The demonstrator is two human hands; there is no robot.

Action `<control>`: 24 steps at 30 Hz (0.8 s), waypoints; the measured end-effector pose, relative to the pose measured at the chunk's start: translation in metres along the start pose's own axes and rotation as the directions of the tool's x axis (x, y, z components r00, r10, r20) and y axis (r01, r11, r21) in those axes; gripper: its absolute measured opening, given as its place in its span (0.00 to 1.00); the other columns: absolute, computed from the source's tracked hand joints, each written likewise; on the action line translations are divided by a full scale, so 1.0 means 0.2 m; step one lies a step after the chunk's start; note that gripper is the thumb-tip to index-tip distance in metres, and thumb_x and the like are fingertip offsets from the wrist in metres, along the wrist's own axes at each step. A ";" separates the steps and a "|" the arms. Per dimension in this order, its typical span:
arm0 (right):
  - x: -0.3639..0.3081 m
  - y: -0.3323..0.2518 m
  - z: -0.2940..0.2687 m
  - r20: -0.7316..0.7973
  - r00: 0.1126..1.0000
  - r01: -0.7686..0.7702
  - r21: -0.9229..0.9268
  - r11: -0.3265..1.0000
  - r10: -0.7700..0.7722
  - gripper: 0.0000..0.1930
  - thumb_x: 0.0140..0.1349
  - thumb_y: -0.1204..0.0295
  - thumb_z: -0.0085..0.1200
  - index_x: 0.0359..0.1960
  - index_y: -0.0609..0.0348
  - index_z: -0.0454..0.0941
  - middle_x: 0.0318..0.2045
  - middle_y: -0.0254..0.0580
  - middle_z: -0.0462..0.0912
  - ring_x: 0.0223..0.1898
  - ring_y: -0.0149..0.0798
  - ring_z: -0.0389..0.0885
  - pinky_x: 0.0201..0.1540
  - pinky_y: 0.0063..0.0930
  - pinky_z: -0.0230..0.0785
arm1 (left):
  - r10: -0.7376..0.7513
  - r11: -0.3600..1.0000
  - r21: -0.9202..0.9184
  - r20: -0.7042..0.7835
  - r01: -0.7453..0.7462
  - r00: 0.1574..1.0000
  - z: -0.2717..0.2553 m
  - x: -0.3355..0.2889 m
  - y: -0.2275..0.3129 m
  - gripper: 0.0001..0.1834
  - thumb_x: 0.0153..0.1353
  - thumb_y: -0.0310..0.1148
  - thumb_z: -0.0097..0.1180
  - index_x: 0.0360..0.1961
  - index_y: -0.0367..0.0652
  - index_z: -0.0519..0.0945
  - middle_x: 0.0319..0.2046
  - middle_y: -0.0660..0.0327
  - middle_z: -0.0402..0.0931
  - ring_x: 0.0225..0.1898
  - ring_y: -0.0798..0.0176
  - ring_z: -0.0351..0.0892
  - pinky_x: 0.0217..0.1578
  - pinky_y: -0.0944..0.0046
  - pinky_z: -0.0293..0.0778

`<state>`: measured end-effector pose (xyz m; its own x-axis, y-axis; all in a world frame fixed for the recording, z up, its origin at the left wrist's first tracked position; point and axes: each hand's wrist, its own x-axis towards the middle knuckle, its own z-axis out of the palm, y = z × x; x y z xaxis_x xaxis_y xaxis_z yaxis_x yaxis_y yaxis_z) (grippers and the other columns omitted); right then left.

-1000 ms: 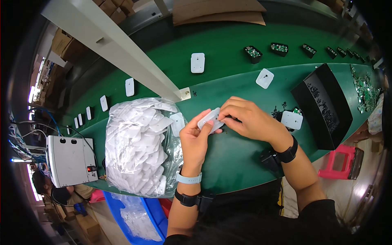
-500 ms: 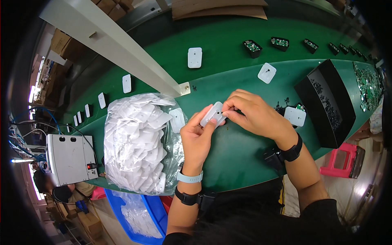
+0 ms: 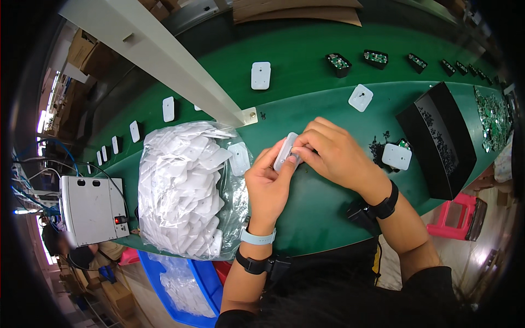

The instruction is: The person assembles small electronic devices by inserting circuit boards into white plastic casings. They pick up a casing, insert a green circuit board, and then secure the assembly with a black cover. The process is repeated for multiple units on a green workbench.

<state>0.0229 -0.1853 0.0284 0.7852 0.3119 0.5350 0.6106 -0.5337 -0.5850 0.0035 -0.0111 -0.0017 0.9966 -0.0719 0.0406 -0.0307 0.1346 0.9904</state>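
My left hand [image 3: 266, 188] grips a small white plastic cover [image 3: 286, 147] between thumb and fingers, holding it tilted above the green table. Against its right side, my right hand [image 3: 334, 153] is closed in a pinch; whatever its fingertips hold is hidden. Left of my left hand lies a loose white cover [image 3: 239, 159] on a clear plastic bag [image 3: 180, 191] full of such covers. Another white cover [image 3: 361, 98], with a small black piece on it, lies beyond my right hand. Beside my right wrist, a white cover [image 3: 396, 157] rests partly over a green circuit board.
A black tray [image 3: 458, 117] of small black parts stands at the right, near heaped circuit boards [image 3: 491, 117]. Along the green belt [image 3: 301, 60] sit white-covered units and black housings with boards. A metal post [image 3: 164, 60] slants down to the table. A blue bin [image 3: 208, 287] stands below the edge.
The white cover in my left hand has turned more edge-on, and my right fingertips have moved further over it. On the belt, a white piece now peeks out behind the post.
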 end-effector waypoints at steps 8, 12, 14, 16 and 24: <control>-0.01 0.00 0.02 -0.046 0.998 0.033 -0.005 0.999 -0.034 0.07 0.56 0.78 0.65 0.33 0.62 0.77 0.30 0.43 0.78 0.33 0.47 0.76 0.34 0.38 0.73 | -0.006 0.997 -0.077 -0.012 0.005 1.000 0.01 -0.02 0.04 0.20 0.66 0.18 0.61 0.59 0.29 0.79 0.51 0.56 0.82 0.46 0.71 0.83 0.43 0.73 0.79; -0.02 0.00 0.04 -0.076 0.997 -0.023 0.013 1.000 0.024 0.08 0.57 0.77 0.65 0.32 0.62 0.76 0.30 0.41 0.77 0.33 0.46 0.76 0.34 0.38 0.73 | -0.009 0.995 -0.096 -0.012 0.007 1.000 0.02 -0.02 0.05 0.21 0.66 0.19 0.62 0.60 0.27 0.77 0.52 0.53 0.82 0.50 0.67 0.83 0.52 0.67 0.79; -0.02 -0.01 0.05 -0.102 0.993 -0.064 0.002 0.998 0.064 0.08 0.57 0.77 0.65 0.32 0.61 0.76 0.30 0.41 0.77 0.33 0.46 0.76 0.34 0.38 0.72 | 0.000 0.992 -0.122 -0.022 -0.003 1.000 0.03 -0.01 0.05 0.21 0.66 0.19 0.62 0.60 0.27 0.77 0.52 0.52 0.82 0.50 0.66 0.83 0.53 0.66 0.79; -0.02 -0.02 0.06 -0.115 0.990 -0.076 0.009 0.997 0.077 0.08 0.58 0.77 0.65 0.31 0.60 0.75 0.29 0.40 0.76 0.32 0.46 0.75 0.33 0.38 0.72 | -0.004 0.990 -0.138 -0.039 -0.001 0.999 0.03 -0.02 0.05 0.21 0.66 0.19 0.62 0.60 0.26 0.77 0.53 0.52 0.82 0.51 0.65 0.83 0.54 0.65 0.79; -0.03 -0.02 0.06 -0.112 0.989 -0.094 -0.010 0.995 0.093 0.09 0.57 0.76 0.65 0.31 0.60 0.74 0.29 0.40 0.76 0.32 0.46 0.74 0.33 0.38 0.71 | -0.020 0.996 -0.090 -0.050 0.015 0.999 0.03 -0.03 0.06 0.22 0.66 0.20 0.62 0.60 0.26 0.76 0.53 0.50 0.82 0.50 0.63 0.83 0.54 0.65 0.80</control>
<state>0.0168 -0.1755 0.0213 0.8217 0.1708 0.5437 0.5329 -0.5687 -0.6267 -0.0036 -0.0147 0.0109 0.9996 -0.0255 0.0145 -0.0085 0.2221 0.9750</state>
